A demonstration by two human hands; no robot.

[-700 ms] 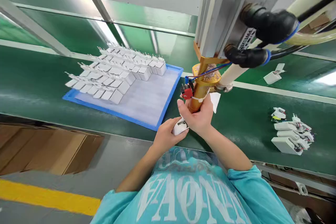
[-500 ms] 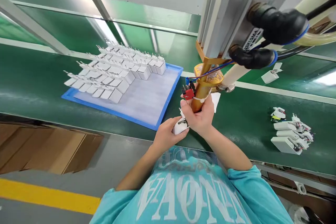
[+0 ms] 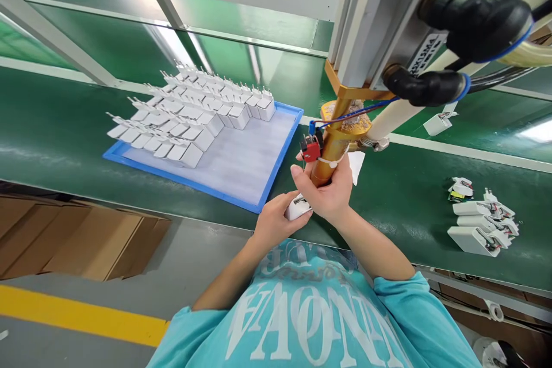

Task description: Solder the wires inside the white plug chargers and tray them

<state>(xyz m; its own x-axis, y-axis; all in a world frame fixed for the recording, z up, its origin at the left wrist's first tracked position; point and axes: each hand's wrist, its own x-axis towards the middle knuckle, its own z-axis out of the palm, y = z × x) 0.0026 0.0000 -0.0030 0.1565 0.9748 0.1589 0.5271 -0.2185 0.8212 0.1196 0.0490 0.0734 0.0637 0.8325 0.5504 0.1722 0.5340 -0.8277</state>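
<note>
Casing [image 3: 295,210] sits pinched in the left hand [image 3: 276,217], just beside the right hand [image 3: 331,194], which wraps the golden tube [image 3: 333,148] low down; assembly there seems under way, the next move calling for steady alignment.

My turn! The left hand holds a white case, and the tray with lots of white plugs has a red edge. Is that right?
Not quite: the tray with lots of white plugs has a blue edge, as the head view shows. The left hand does hold a white case.
</note>
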